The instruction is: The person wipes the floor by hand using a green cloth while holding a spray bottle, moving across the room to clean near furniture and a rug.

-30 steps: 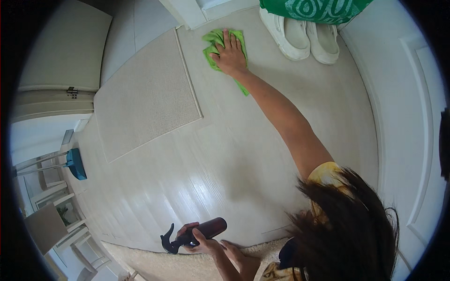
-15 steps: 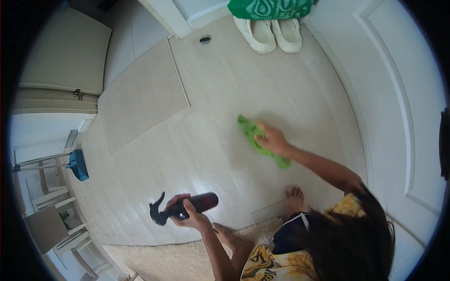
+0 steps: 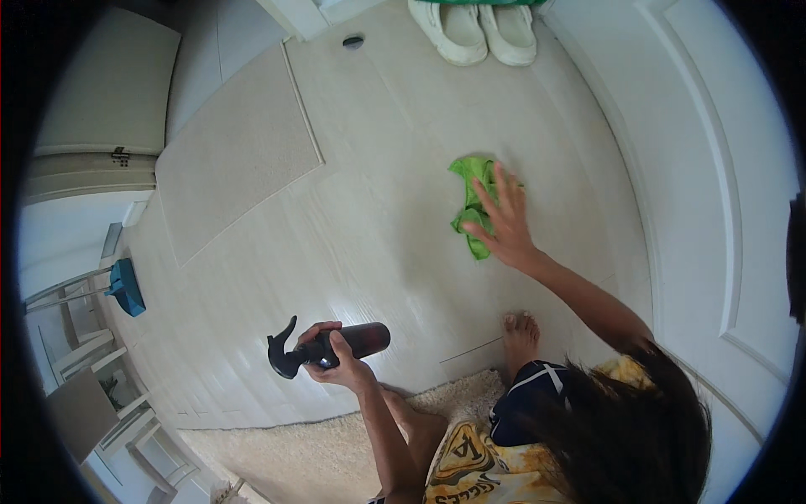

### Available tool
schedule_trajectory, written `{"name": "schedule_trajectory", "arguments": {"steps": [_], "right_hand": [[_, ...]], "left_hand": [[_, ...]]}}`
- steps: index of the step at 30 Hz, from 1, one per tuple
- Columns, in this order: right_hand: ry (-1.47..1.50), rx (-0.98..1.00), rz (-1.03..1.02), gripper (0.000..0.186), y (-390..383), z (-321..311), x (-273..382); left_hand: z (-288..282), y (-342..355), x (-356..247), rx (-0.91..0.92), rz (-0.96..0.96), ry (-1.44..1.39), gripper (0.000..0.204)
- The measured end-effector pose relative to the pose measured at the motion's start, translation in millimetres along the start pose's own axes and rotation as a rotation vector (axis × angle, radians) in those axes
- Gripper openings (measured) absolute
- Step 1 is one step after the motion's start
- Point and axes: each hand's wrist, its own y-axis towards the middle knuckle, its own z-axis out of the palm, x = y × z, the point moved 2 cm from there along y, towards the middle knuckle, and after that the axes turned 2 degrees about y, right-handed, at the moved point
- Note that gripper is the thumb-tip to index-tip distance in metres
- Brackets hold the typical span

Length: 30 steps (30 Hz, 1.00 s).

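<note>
My left hand (image 3: 337, 363) is wrapped round a dark spray bottle (image 3: 366, 338), which lies nearly level with its black trigger head pointing left. A crumpled bright green cloth (image 3: 472, 175) rests on the pale wood-look floor (image 3: 361, 244). Over the cloth's right part is my right hand (image 3: 509, 220), its fingers stretched out and spread. The palm hides some of the cloth; whether it presses down on it I cannot tell.
White clogs (image 3: 460, 38) stand at the far wall beside a white door (image 3: 688, 168). A beige mat (image 3: 243, 160) lies at the left, with a blue dustpan (image 3: 127, 288) nearer. A fluffy cream rug (image 3: 294, 458) and my bare foot (image 3: 522, 338) are close by.
My right hand has moved farther away and slightly right with the cloth, and its fingers have opened from their grip. The left hand still holds the spray bottle. The view has shifted a little.
</note>
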Motion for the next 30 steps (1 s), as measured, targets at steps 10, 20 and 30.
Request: {"name": "schedule_trajectory", "arguments": {"steps": [10,20,30], "right_hand": [[-0.131,-0.133,-0.196,0.051,300,88,16],[0.410,0.441,-1.173,0.047,-151,139,207],[-0.057,0.043,-0.417,0.051,129,29,-27]], "left_hand": [[-75,-24,26,-0.063,-0.114,0.241,0.042],[-81,-19,-15,-0.179,-0.207,0.075,0.066],[-74,-35,4,0.128,-0.350,-0.075,0.061]]}}
